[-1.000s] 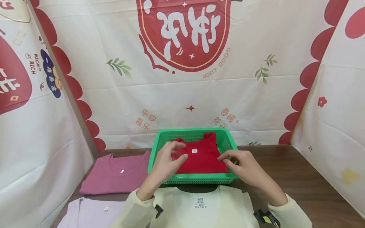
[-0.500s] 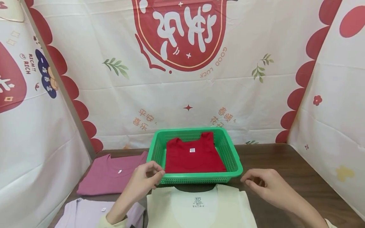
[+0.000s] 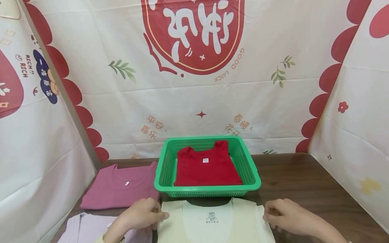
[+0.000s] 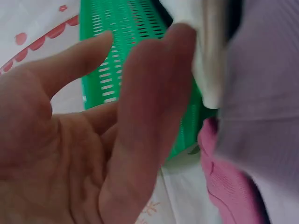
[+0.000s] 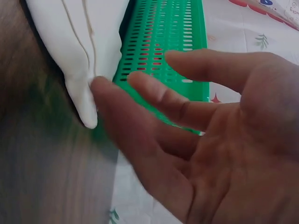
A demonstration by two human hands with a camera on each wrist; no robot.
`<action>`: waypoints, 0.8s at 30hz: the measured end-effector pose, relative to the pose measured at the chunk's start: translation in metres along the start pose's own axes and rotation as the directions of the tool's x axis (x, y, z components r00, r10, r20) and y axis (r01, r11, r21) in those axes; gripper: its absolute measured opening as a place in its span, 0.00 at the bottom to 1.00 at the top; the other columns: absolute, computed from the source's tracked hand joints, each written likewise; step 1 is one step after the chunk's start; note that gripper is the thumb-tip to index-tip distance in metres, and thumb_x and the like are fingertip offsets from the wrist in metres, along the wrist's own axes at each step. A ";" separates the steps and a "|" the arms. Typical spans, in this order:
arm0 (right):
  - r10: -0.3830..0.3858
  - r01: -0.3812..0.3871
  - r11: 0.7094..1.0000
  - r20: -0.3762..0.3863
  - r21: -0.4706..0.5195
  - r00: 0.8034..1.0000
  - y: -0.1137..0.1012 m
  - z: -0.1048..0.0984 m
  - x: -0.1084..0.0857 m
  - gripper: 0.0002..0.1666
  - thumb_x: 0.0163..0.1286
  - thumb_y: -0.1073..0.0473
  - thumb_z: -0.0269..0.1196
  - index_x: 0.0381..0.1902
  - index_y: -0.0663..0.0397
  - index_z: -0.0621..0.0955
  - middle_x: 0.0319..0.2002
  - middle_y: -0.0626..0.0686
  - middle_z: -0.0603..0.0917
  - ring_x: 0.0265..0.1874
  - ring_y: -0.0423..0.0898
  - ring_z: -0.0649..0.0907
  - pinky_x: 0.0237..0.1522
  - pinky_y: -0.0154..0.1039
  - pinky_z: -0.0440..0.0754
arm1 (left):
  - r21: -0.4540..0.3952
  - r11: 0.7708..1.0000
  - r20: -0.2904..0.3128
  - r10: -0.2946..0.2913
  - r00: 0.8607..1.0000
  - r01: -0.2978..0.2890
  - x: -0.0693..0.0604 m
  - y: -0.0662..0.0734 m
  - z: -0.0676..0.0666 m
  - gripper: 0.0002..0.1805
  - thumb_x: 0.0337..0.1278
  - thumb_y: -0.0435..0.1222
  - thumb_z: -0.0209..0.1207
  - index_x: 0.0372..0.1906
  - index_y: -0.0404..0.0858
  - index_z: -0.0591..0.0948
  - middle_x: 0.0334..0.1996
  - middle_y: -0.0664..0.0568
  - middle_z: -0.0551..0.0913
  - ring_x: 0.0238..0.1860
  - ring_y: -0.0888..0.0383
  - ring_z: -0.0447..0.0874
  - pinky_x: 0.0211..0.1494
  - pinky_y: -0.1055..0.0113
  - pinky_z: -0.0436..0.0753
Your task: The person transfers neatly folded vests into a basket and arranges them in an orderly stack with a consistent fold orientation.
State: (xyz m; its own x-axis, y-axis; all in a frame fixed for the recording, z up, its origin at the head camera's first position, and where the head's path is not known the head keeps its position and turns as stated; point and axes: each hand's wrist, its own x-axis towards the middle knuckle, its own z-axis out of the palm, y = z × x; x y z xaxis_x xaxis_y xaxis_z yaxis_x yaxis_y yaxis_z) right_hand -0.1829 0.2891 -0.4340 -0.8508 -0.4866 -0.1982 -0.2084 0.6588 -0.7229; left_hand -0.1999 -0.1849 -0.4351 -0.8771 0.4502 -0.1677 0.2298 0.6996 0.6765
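- One green basket point(image 3: 208, 189) stands upright on the brown table point(image 3: 285, 175); inside it lies one red garment point(image 3: 206, 173), folded flat, bearing one white label point(image 3: 205, 160).
- The cream garment point(image 3: 246, 222) lies on the near side of the basket, its neckline toward the near rim, with a narrow dark strip showing between; its lower part runs out of the head view.
- The left hand point(image 3: 141, 214) is at the cream garment's left edge, nearer than the basket's left corner. Its fingers are loosely bent, thumb apart, a fingertip meeting the cloth.
- The right hand point(image 3: 288, 216) is at the cream garment's right edge, nearer than the basket's right corner. Its fingers are slack and spread, one fingertip at the cloth; neither hand pinches it.
- Right of the basket, a broad stretch of tabletop reaches the table's right edge and the hanging white cloth point(image 3: 188, 94); the same cloth rises just behind the basket.
- One mauve garment point(image 3: 121, 194) lies just left of the basket, and one lilac garment point(image 3: 88, 229) nearer and left.
- Garments in view: four, one within the basket, three outside.
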 end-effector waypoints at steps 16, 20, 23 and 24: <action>0.023 -0.025 0.999 0.051 0.036 0.998 0.002 0.025 0.007 0.11 0.66 0.56 0.70 0.38 0.51 0.77 0.17 0.44 0.75 0.15 0.39 0.76 0.23 0.35 0.74 | 0.012 0.999 -0.019 -0.040 0.999 0.040 0.007 -0.001 0.020 0.21 0.43 0.34 0.78 0.37 0.40 0.76 0.18 0.53 0.76 0.16 0.58 0.77 0.24 0.66 0.75; 0.027 -0.029 0.999 0.039 0.030 0.999 0.001 0.033 0.014 0.16 0.55 0.63 0.74 0.38 0.50 0.78 0.17 0.44 0.73 0.15 0.38 0.72 0.22 0.35 0.69 | 0.027 1.000 -0.007 0.004 1.000 -0.004 0.009 -0.001 0.024 0.18 0.43 0.29 0.74 0.35 0.43 0.75 0.18 0.56 0.73 0.16 0.61 0.73 0.23 0.68 0.71; 0.027 -0.027 0.999 -0.003 -0.023 1.000 0.003 0.035 0.017 0.17 0.51 0.66 0.73 0.36 0.47 0.78 0.17 0.44 0.72 0.15 0.37 0.70 0.22 0.35 0.67 | 0.061 0.998 -0.026 0.019 0.999 -0.018 0.010 -0.001 0.025 0.16 0.43 0.29 0.70 0.34 0.45 0.75 0.17 0.57 0.72 0.17 0.62 0.69 0.23 0.68 0.68; 0.028 -0.028 0.999 -0.016 -0.035 0.999 0.003 0.035 0.018 0.17 0.51 0.67 0.72 0.36 0.47 0.78 0.17 0.44 0.72 0.14 0.37 0.69 0.22 0.34 0.67 | 0.069 0.997 -0.037 0.025 0.999 -0.022 0.011 0.000 0.025 0.15 0.43 0.28 0.69 0.34 0.45 0.76 0.17 0.58 0.72 0.17 0.62 0.69 0.23 0.68 0.68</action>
State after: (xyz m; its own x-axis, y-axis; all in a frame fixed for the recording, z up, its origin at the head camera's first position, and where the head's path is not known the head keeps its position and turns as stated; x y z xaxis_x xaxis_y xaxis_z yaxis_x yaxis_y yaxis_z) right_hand -0.1817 0.2624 -0.4633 -0.8640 -0.4588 -0.2072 -0.2011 0.6919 -0.6934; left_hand -0.1986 -0.1662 -0.4555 -0.8861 0.4465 -0.1242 0.2775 0.7259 0.6293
